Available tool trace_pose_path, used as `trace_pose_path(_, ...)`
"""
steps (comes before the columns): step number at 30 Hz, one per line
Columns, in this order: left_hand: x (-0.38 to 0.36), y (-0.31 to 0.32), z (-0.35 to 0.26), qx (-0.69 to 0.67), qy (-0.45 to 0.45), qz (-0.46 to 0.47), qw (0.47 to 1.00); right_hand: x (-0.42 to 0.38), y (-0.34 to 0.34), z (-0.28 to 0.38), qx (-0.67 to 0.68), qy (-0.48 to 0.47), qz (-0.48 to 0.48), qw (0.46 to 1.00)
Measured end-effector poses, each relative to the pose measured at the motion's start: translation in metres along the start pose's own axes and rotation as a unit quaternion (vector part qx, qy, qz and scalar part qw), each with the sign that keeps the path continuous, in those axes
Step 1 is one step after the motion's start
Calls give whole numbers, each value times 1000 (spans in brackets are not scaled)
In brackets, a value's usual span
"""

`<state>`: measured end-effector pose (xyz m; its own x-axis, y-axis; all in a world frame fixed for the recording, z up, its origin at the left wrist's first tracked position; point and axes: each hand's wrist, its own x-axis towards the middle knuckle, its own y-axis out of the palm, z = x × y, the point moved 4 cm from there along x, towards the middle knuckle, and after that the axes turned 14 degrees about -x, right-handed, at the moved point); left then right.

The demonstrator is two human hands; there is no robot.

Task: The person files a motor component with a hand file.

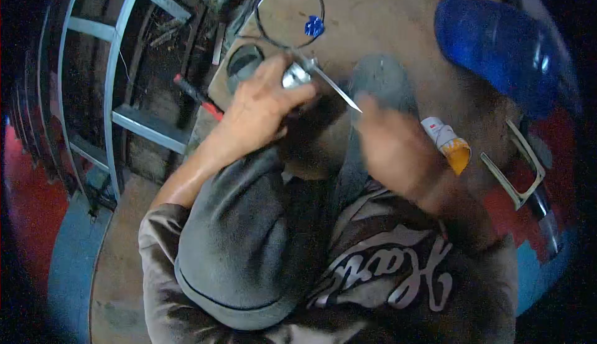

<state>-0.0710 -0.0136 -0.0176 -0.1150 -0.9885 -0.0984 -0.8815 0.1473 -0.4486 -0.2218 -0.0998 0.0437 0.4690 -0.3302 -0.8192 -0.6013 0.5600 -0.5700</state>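
Observation:
My left hand (264,98) is closed around a shiny silver metal part (296,76), held low over the floor between my knees. From the upper side of this part a thin, pale, pointed metal strip (339,89) slants down to the right. Its tip ends close to the fingers of my right hand (398,148), which is smeared by motion. Whether those fingers grip anything I cannot make out. A black cable (258,17) loops just above the metal part.
A red-and-black handled tool (199,97) lies left of my left forearm, near a metal frame (112,89). To the right are a blue plastic container (491,42), a white-and-yellow wrapper-like item (446,142) and a U-shaped frame (528,185). A small blue piece (314,27) lies ahead.

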Motion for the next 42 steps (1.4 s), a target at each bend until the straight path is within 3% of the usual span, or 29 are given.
trace_pose_path(2,-1,2,6,-4,12,5,1000,47,-13,19,42,-73,-99,991)
trace_pose_path(3,1,0,3,1,18,4,1000,49,-26,20,44,-105,-100,989)
trace_pose_path(5,0,3,2,9,8,9,1000,29,-38,12,83,-95,-89,988)
trace_pose_path(10,-1,1,2,13,-9,13,1000,-19,-74,-34,50,-94,-317,942)
trace_pose_path(12,-3,5,7,6,-12,14,1000,2,-66,-60,166,-20,-236,957)
trace_pose_path(15,-4,4,7,6,0,15,1000,15,-38,-64,158,-15,-180,971)
trace_pose_path(19,-3,2,3,14,2,7,1000,1,-25,-40,205,-61,-195,957)
trace_pose_path(20,-2,3,4,14,0,6,1000,-3,-23,-37,256,-27,-99,961)
trace_pose_path(21,-1,4,4,18,3,4,1000,-3,-17,-38,254,-29,-99,962)
trace_pose_path(23,0,3,3,21,5,2,1000,-7,-11,-33,205,-129,-241,940)
trace_pose_path(24,1,1,2,18,-1,7,1000,-10,-9,-32,203,-113,-200,952)
trace_pose_path(28,1,-1,0,17,-13,-8,1000,-13,3,-27,169,-155,-247,942)
trace_pose_path(31,-1,-3,3,-24,-64,-2,998,-8,4,-24,199,-154,-216,943)
trace_pose_path(42,-5,-22,22,-44,-44,-43,997,35,10,6,174,-125,-186,959)
